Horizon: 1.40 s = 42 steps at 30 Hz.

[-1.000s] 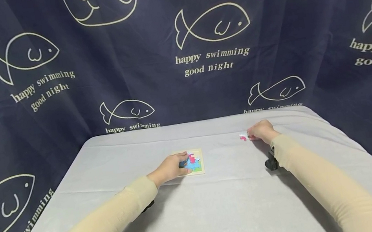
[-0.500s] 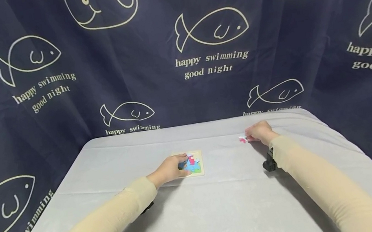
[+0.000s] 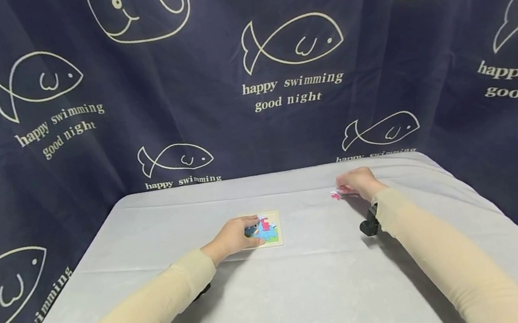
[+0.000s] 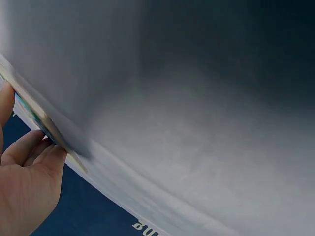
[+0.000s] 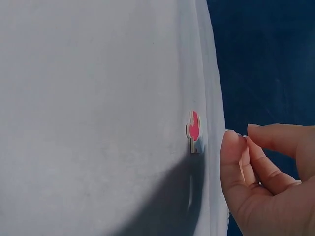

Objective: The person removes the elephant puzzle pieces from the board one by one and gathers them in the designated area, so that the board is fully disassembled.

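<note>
In the head view my left hand (image 3: 232, 237) rests on the left part of a small puzzle board (image 3: 276, 228), which has a pale wooden border and a blue, pink and green picture. Thumb and fingers are spread apart on it; the left wrist view shows fingertips against the board (image 4: 47, 120). At the far right, my right hand (image 3: 358, 183) is just above the table. Its thumb and fingers pinch a small, thin, pale-edged puzzle piece (image 5: 237, 132), mostly hidden by the fingers. A pink puzzle piece (image 5: 195, 129) lies on the tablecloth beside that hand.
A light grey cloth (image 3: 302, 293) covers the table. Dark blue curtains (image 3: 227, 77) with fish drawings and lettering hang behind the table and along its sides. A black wrist camera (image 3: 369, 224) is strapped under the right wrist.
My right hand has shifted slightly left, closer to the pink piece, and its fingers have lifted a little. My left hand stays on the board. The head view has tilted slightly.
</note>
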### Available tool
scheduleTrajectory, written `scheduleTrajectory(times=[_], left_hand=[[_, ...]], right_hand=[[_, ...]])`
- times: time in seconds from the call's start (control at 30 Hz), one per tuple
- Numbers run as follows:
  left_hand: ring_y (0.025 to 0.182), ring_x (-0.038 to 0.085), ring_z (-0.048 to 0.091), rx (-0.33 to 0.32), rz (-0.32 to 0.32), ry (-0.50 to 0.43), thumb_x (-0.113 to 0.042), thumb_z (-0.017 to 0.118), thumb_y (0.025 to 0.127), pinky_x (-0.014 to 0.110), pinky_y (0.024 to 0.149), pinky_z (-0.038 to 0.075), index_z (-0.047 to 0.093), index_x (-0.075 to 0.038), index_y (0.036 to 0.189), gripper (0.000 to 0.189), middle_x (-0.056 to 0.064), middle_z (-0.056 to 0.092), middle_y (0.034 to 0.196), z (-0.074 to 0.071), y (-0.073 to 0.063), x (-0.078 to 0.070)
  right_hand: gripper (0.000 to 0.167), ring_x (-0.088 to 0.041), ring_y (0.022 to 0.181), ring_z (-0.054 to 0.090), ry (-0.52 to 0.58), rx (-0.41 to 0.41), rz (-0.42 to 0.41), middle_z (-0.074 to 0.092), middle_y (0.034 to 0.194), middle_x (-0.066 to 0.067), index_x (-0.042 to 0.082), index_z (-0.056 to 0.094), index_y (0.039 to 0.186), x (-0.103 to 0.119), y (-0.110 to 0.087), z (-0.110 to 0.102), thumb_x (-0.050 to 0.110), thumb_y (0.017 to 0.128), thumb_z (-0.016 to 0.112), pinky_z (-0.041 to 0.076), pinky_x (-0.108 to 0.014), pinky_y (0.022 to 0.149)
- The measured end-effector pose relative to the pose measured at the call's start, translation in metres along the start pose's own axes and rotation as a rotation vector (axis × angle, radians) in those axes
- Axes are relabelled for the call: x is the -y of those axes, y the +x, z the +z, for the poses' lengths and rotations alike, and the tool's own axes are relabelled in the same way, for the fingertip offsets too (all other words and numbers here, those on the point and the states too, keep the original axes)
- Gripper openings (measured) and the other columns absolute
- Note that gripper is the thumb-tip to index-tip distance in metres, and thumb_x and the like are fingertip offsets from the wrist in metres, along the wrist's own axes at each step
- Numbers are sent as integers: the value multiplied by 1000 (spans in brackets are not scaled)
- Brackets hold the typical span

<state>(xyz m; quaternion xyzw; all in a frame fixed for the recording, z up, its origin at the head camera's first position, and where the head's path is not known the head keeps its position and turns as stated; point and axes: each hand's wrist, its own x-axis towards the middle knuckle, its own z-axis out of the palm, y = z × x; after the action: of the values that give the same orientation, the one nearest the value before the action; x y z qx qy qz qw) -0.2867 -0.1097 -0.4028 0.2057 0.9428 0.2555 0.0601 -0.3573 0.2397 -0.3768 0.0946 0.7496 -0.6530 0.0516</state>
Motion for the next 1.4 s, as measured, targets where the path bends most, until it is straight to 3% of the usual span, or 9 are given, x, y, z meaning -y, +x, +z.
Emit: scheduleTrajectory(times=[0.6, 1.0, 1.4], left_hand=[[138, 31, 40, -42, -3, -54, -25, 81, 79, 43, 115, 31, 53, -3, 137, 68, 10, 49, 146, 2, -2, 3], [138, 31, 41, -35, -5, -50, -26, 80, 79, 43, 115, 32, 53, -3, 137, 68, 10, 49, 146, 2, -1, 1], [137, 32, 41, -27, -25, -44, -27, 81, 78, 44, 114, 33, 54, -4, 136, 68, 9, 51, 144, 4, 0, 2]], right_hand=[[43, -7, 64, 67, 19, 79, 1, 67, 70, 1, -22, 46, 128, -1, -5, 17, -7, 89, 58, 59, -27, 75], [41, -7, 67, 68, -34, 90, -31, 72, 84, -6, -21, 50, 125, 0, -3, 24, -4, 89, 59, 57, -20, 67], [39, -8, 69, 66, -22, 126, -52, 69, 81, -5, -22, 49, 124, 6, -11, 35, -7, 89, 59, 58, -26, 78]])
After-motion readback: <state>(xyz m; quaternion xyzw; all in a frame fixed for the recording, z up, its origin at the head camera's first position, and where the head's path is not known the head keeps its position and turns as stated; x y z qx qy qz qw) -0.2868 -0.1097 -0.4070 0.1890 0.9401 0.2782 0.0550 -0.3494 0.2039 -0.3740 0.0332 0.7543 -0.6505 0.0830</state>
